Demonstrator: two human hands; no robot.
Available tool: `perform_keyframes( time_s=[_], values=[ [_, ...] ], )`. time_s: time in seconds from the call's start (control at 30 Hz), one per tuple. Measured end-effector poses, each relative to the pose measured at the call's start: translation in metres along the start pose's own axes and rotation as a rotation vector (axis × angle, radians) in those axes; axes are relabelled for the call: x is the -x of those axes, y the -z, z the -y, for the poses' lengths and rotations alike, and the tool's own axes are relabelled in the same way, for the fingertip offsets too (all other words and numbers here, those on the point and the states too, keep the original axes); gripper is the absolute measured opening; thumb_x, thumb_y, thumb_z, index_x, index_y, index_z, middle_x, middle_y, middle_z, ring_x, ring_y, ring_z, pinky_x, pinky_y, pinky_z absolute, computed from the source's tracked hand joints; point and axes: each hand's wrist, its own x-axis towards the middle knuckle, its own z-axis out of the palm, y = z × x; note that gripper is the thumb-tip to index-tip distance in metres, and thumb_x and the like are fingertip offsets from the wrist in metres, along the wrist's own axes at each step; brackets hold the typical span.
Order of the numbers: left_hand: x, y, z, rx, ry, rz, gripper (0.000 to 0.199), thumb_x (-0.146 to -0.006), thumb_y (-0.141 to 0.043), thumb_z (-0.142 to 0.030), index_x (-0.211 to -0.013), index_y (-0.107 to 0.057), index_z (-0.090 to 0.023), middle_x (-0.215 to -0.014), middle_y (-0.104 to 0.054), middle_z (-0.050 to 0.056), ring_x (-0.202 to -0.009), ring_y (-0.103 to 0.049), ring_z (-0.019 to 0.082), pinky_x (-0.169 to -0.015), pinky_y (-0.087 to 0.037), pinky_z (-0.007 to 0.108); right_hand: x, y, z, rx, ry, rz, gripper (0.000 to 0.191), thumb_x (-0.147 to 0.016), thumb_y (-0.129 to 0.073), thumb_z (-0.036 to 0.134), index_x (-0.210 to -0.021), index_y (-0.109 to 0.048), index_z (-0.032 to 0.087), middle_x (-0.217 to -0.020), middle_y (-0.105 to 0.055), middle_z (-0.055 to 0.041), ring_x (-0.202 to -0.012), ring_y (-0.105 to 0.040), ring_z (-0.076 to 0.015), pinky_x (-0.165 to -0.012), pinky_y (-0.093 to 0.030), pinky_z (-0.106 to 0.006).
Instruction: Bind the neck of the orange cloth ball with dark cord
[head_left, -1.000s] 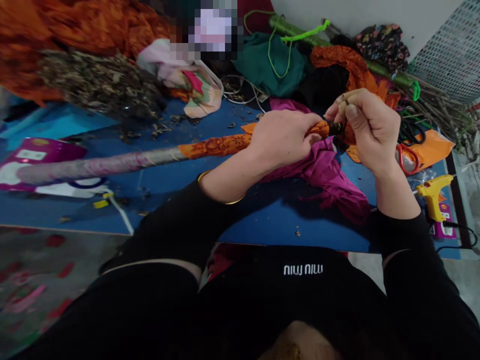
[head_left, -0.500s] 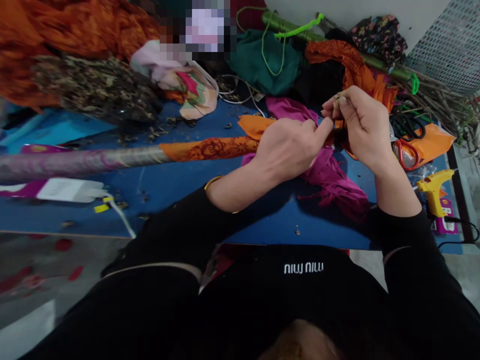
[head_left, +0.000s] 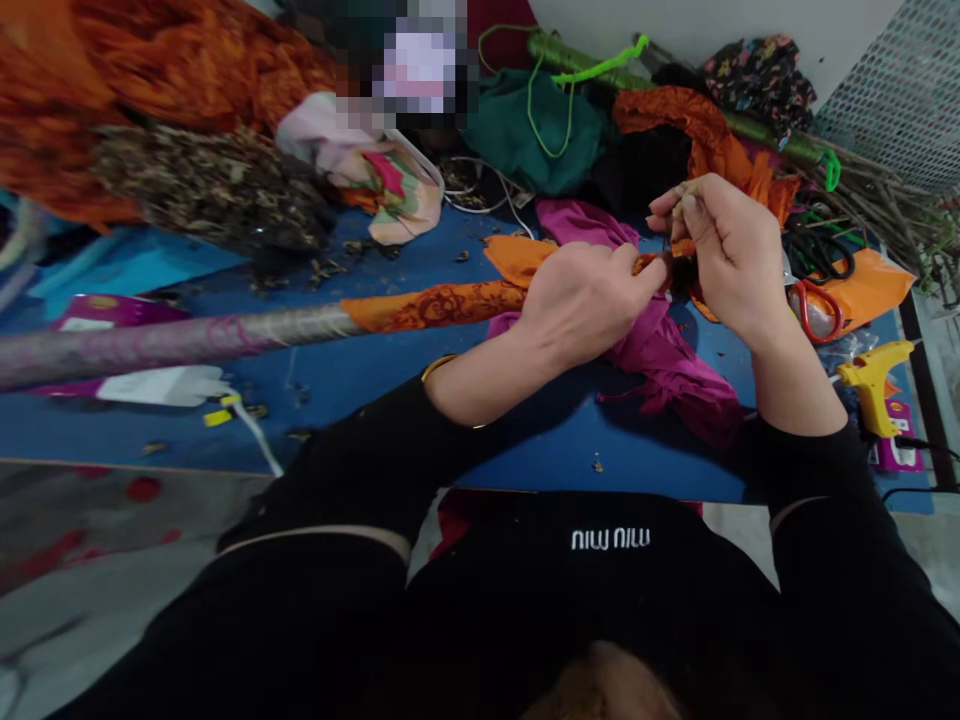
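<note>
Blue counter [head_left: 517, 450], cluttered along its far edge, with close fingerwork right of its middle

Orange fabric [head_left: 187, 60] is heaped toward the far left corner with dried plant matter [head_left: 217, 200] just in front of it, and a green cloth [head_left: 536, 140] lies by the far edge. Near the right edge sits a yellow glue gun [head_left: 874, 385].

From beyond the left edge of view, a grey-and-purple rod [head_left: 187, 340] slants over the counter, its right stretch sleeved in patterned orange cloth [head_left: 442, 303]. The left hand [head_left: 589, 300] is closed round that sleeved part, above a magenta cloth [head_left: 667, 370]. Beside it, the right hand [head_left: 735, 250] has thumb and fingers pinched together, apparently on a thin dark strand [head_left: 664, 240]; the rod's tip is hidden among the fingers.

By the look of it, the step in hand is binding or securing the cloth near that tip. The next move seems to call for a firm left grip, so the sleeve cannot twist, and steady tension from the right hand.
</note>
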Motion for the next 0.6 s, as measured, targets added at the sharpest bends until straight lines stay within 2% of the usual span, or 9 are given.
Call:
perform_keyframes(
  time_s=[0.07, 0.13, 0.23, 0.3, 0.37, 0.47, 0.53, 0.6],
  values=[
    [-0.001, 0.002, 0.001, -0.035, -0.001, 0.03, 0.055, -0.111, -0.027, -0.018, -0.141, -0.073, -0.018, -0.112, -0.081, 0.019, -0.091, -0.078, 0.035, -0.068, -0.045, 0.042, -0.001, 0.002, 0.001, -0.078, 0.02, -0.015, 0.059, -0.104, -0.052, 0.079, -0.078, -0.061, 0.027, -0.113, -0.078, -0.0056, -0.094, -0.079, -0.0191, -0.087, -0.067, -0.036],
    [-0.001, 0.005, 0.005, -0.036, 0.012, 0.023, 0.053, -0.112, -0.031, -0.02, -0.147, -0.069, -0.021, -0.115, -0.081, 0.017, -0.094, -0.079, 0.035, -0.068, -0.045, 0.041, -0.001, 0.01, 0.005, -0.24, -0.019, -0.064, 0.053, -0.103, -0.064, 0.069, -0.076, -0.065, 0.023, -0.11, -0.08, -0.0051, -0.078, -0.077, -0.0133, -0.073, -0.066, -0.03],
    [-0.001, 0.009, 0.016, 0.003, 0.073, -0.001, 0.05, -0.11, -0.04, -0.024, -0.153, -0.065, -0.026, -0.121, -0.081, 0.015, -0.099, -0.079, 0.033, -0.073, -0.049, 0.04, -0.002, 0.032, 0.006, -0.489, -0.161, -0.093, 0.038, -0.098, -0.079, 0.048, -0.075, -0.071, 0.019, -0.093, -0.084, -0.0004, -0.048, -0.061, -0.0039, -0.045, -0.047, -0.021],
    [0.0, 0.014, 0.027, 0.065, 0.127, -0.014, 0.05, -0.108, -0.044, -0.027, -0.153, -0.066, -0.028, -0.126, -0.081, 0.014, -0.106, -0.079, 0.033, -0.079, -0.052, 0.04, -0.005, 0.052, -0.004, -0.499, -0.206, -0.039, 0.033, -0.094, -0.084, 0.042, -0.074, -0.073, 0.018, -0.09, -0.086, 0.0013, -0.04, -0.052, 0.0, -0.04, -0.035, -0.02],
    [0.0, 0.017, 0.038, 0.147, 0.147, -0.023, 0.051, -0.106, -0.048, -0.031, -0.152, -0.067, -0.031, -0.129, -0.082, 0.012, -0.113, -0.078, 0.033, -0.087, -0.055, 0.04, -0.013, 0.068, -0.027, -0.457, -0.213, -0.011, 0.03, -0.092, -0.085, 0.042, -0.076, -0.076, 0.018, -0.086, -0.086, 0.0028, -0.038, -0.048, 0.0017, -0.04, -0.028, -0.021],
    [0.0, 0.02, 0.051, 0.302, 0.092, 0.003, 0.051, -0.099, -0.057, -0.038, -0.147, -0.072, -0.033, -0.131, -0.083, 0.006, -0.121, -0.076, 0.033, -0.098, -0.055, 0.041, -0.026, 0.078, -0.078, -0.431, -0.176, -0.13, 0.028, -0.087, -0.085, 0.044, -0.071, -0.078, 0.021, -0.078, -0.085, 0.0032, -0.034, -0.042, 0.0031, -0.037, -0.02, -0.025],
    [0.001, 0.02, 0.055, 0.442, 0.052, 0.008, 0.048, -0.095, -0.062, -0.041, -0.14, -0.077, -0.034, -0.128, -0.084, 0.003, -0.12, -0.078, 0.031, -0.1, -0.056, 0.039, -0.031, 0.075, -0.108, -0.336, -0.106, -0.214, 0.031, -0.089, -0.082, 0.043, -0.067, -0.077, 0.022, -0.068, -0.08, 0.0019, -0.034, -0.043, 0.0017, -0.036, -0.021, -0.025],
    [0.002, 0.022, 0.056, 0.573, 0.042, -0.016, 0.044, -0.093, -0.064, -0.041, -0.133, -0.08, -0.033, -0.125, -0.085, 0.002, -0.117, -0.079, 0.029, -0.1, -0.057, 0.036, -0.031, 0.066, -0.126, -0.121, 0.016, -0.188, 0.033, -0.091, -0.079, 0.039, -0.062, -0.074, 0.022, -0.055, -0.072, 0.0014, -0.042, -0.052, -0.0015, -0.04, -0.028, -0.023]
  ],
)
